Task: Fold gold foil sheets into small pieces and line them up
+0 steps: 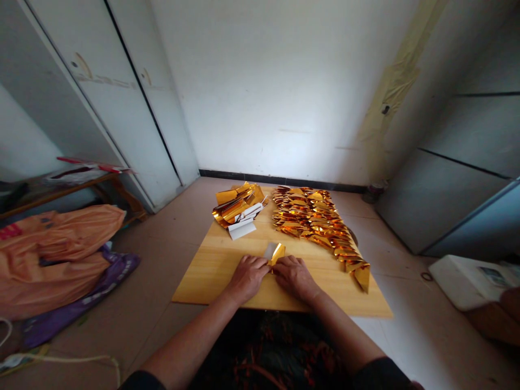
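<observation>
Near the front edge of a wooden board (211, 276), a sheet of gold foil paper (278, 252) with a pale back is partly folded between my hands. My left hand (249, 277) has its fingers closed on the sheet's left side. From the other side, my right hand (296, 277) grips it with curled fingers; the fingertips and lower part of the sheet are hidden. Behind my left hand lies a loose pile of gold paper sheets (236, 205), some showing white backs. Rows of folded gold paper pieces (309, 214) overlap along the board's right side.
Grey cabinets (134, 92) stand at the left and a grey cabinet-like unit (463, 179) at the right. An orange cloth (60, 254) and a purple bag (89, 298) lie at the left. A white box (467, 281) sits on the right. Behind the board is a white wall (280, 92).
</observation>
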Demonstrator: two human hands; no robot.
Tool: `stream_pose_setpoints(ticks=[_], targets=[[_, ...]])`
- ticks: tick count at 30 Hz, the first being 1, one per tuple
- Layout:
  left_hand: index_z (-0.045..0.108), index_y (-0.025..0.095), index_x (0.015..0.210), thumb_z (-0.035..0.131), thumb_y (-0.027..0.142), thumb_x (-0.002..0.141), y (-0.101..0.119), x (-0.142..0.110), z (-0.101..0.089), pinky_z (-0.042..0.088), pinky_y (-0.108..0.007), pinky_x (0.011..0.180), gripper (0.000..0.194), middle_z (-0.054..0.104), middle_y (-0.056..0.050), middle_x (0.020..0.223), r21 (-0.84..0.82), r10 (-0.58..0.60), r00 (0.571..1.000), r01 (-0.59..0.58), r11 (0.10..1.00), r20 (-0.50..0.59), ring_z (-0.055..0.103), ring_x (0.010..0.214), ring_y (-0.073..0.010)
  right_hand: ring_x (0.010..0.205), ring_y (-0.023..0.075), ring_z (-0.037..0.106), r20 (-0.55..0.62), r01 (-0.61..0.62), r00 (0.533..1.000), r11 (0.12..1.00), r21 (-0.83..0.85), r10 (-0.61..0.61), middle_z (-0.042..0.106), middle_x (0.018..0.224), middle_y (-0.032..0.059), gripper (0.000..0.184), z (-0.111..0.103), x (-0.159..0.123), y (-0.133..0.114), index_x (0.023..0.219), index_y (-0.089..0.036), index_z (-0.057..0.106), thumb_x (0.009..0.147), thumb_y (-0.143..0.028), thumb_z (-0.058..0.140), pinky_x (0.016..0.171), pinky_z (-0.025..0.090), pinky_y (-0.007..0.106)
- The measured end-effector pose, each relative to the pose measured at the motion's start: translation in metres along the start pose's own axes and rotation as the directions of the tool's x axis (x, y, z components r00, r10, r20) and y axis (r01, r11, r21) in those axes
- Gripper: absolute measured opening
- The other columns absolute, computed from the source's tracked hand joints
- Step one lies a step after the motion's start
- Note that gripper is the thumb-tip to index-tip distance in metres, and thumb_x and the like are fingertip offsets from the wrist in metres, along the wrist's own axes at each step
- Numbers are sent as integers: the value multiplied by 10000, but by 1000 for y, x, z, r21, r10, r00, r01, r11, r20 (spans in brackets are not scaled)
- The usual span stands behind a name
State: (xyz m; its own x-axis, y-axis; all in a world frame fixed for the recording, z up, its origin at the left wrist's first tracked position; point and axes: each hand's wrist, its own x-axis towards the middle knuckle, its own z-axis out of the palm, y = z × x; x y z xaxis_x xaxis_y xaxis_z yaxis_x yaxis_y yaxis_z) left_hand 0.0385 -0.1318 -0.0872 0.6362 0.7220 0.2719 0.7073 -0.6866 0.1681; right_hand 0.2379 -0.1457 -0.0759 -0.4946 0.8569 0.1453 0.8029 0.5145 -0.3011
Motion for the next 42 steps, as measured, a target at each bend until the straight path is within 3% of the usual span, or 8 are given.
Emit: stream_pose_setpoints(ticks=[6, 12, 20, 26, 34, 42], targets=[[669, 290, 976, 567, 230, 860, 4, -1, 0, 304, -464, 972, 166, 672, -1, 1095, -38, -61, 997, 59, 998, -56, 560, 1027, -201, 949, 192, 522, -65, 108, 992, 994, 31, -106, 644, 1019, 35, 102, 7, 3, 20, 935, -250, 678, 865, -272, 607, 839, 354, 308], [677, 253, 795, 616, 260, 835, 11, 6, 7, 254, -503, 1000, 73, 694, 7, 920, -52, -133, 980, 127, 991, -149, 576, 921, -187, 926, 192, 525, -128, 141, 982, 990, 24, -137, 646, 1000, 48, 148, 16, 5, 28, 959, -265, 703, 886, -328, 592, 815, 359, 310], [634, 222, 771, 529, 250, 893, 12, 5, 13, 205, -510, 1059, 163, 657, 7, 838, 37, -70, 972, 80, 996, -222, 563, 872, -156, 906, 182, 537, -148, 150, 979, 985, 82, -137, 647, 965, 48, 242, 16, 11, 32, 899, -252, 713, 936, -352, 496, 799, 371, 300], [636, 238, 770, 541, 233, 888, 11, 5, 16, 189, -513, 1079, 152, 656, 31, 828, 26, -84, 968, 93, 995, -236, 563, 862, -139, 931, 180, 557, -113, 194, 977, 970, 145, -179, 648, 1006, 39, 142, 8, 10, 34, 931, -256, 708, 875, -304, 587, 818, 393, 292], [654, 239, 795, 528, 196, 880, 6, 0, 19, 213, -509, 1082, 158, 696, 9, 951, -36, -63, 963, 55, 998, -263, 601, 922, -152, 827, 158, 572, -176, 42, 984, 988, 152, -14, 658, 856, 28, 104, 22, 20, 28, 806, -227, 705, 848, -238, 611, 754, 392, 256], [653, 255, 962, 486, 160, 873, 1, -7, 13, 158, -577, 1101, 212, 695, -33, 1063, 8, 22, 979, -21, 1000, -201, 602, 1017, -192, 780, 140, 567, -66, -215, 972, 966, 143, 226, 635, 821, 19, 94, 11, 29, 13, 718, -191, 659, 801, -227, 634, 691, 369, 221]])
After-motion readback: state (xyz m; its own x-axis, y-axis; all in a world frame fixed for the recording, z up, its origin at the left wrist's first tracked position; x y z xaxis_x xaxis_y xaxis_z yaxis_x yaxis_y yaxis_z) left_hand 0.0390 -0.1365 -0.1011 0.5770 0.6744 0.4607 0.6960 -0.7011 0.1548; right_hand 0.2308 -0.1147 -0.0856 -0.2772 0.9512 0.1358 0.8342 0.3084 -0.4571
